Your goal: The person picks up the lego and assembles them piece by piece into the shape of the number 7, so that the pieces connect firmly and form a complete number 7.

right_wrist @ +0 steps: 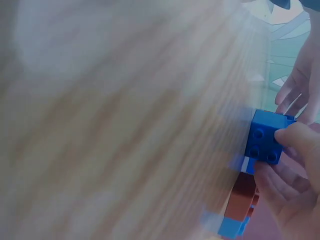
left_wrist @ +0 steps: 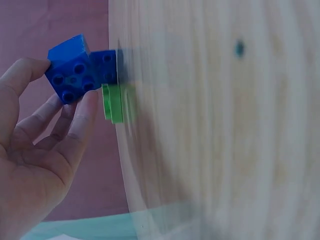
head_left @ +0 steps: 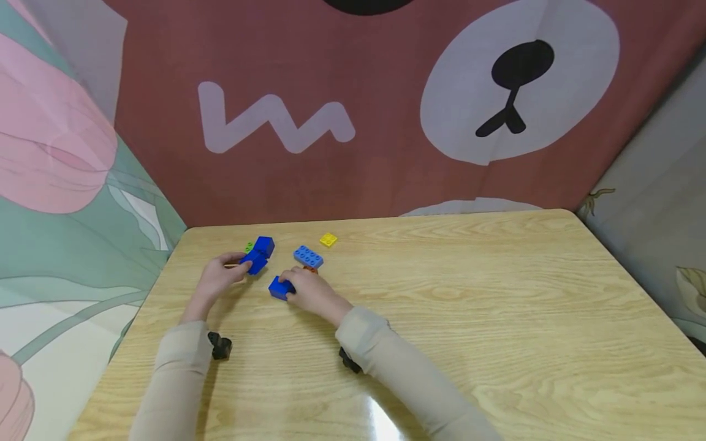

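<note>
My left hand [head_left: 216,278] pinches a dark blue toy building brick [head_left: 254,262] between thumb and fingertips, its round studs showing in the left wrist view. Right beside it is a second dark blue brick [head_left: 265,245], with a light green brick [head_left: 249,246] next to that one. The right hand [head_left: 315,293] grips another dark blue brick [head_left: 279,288] close over the wooden table, nearer the person. In the right wrist view, thumb and fingers hold this studded brick [right_wrist: 265,137] from two sides. An orange-red brick [right_wrist: 241,197] lies partly hidden behind the right hand in the head view.
A lighter blue, eight-stud brick [head_left: 307,256] lies just beyond the right hand. Farther back is a flat yellow brick [head_left: 328,239]. The wooden table [head_left: 496,306] reaches to a brown printed cloth [head_left: 386,177] at the back. Black wrist devices [head_left: 220,346] sit at both sleeves.
</note>
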